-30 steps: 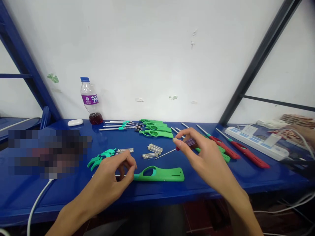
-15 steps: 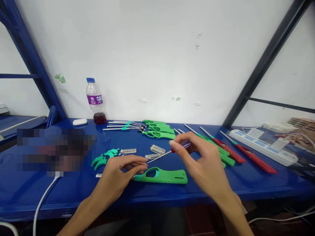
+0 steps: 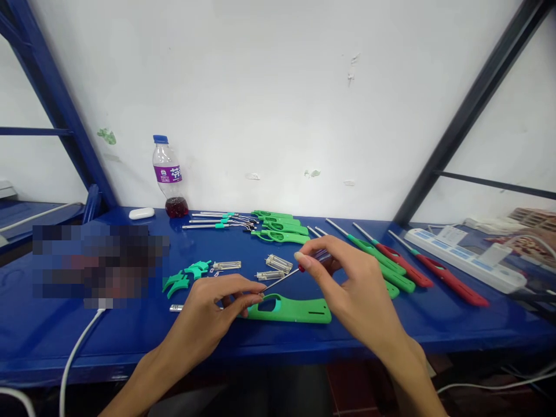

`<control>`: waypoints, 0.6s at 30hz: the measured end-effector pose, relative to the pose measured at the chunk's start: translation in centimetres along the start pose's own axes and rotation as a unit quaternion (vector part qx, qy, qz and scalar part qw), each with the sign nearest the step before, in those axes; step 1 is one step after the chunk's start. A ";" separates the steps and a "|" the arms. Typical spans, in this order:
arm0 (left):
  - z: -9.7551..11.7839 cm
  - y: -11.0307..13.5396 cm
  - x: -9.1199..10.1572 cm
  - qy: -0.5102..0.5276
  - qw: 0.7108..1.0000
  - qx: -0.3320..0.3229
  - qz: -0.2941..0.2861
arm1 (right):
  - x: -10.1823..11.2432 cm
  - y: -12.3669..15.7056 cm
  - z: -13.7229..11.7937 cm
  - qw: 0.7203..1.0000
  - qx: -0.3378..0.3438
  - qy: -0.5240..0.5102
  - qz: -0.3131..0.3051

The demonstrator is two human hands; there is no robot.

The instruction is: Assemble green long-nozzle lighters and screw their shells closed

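My right hand [image 3: 354,284] is closed on the dark red handle of a screwdriver [image 3: 282,279], its thin shaft slanting down to the left. The tip reaches the pinched thumb and forefinger of my left hand [image 3: 223,304]; anything small between them is hidden. Under and beside my left hand lies a green gas lighter [image 3: 299,311], its metal tube end [image 3: 176,308] showing left of the hand. Just behind are clear plastic lighter inserts [image 3: 278,263]. To the left of them sit several teal triggers [image 3: 197,269].
Green lighter shells [image 3: 282,237] and metal tubes with wires [image 3: 208,226] lie at the back. Assembled red lighters [image 3: 452,278] and green ones [image 3: 399,281] lie right, beside a white power strip [image 3: 469,260]. A drink bottle [image 3: 167,179] and white case [image 3: 141,214] stand back left.
The screwdriver tip has shifted slightly, now meeting the left fingertips. My right hand has moved a little to the left. Lighters and parts on the table stay put.
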State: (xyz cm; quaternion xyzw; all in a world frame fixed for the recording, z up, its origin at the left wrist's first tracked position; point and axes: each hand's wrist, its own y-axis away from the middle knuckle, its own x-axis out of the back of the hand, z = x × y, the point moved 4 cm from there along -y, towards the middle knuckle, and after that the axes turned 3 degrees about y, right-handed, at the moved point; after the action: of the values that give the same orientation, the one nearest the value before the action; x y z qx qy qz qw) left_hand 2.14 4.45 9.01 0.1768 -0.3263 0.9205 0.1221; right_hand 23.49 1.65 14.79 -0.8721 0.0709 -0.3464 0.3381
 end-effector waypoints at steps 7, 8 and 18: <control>0.0 0.3 -0.2 -0.025 1.000 -0.010 0.001 | 0.0 0.2 -0.1 1.000 0.018 0.005 -0.009; 0.0 0.4 -0.2 -0.032 0.999 -0.009 0.004 | 0.0 0.2 -0.1 1.000 0.025 0.004 -0.012; -0.7 0.8 -1.3 -0.064 0.997 0.032 0.018 | -0.6 0.6 -0.9 0.995 0.085 -0.003 -0.060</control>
State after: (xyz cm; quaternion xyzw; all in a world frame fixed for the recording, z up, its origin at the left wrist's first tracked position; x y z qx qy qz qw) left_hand 2.86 4.14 7.50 0.2334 -0.3072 0.9192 0.0786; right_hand 22.48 0.88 14.53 -0.8440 -0.0125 -0.3681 0.3898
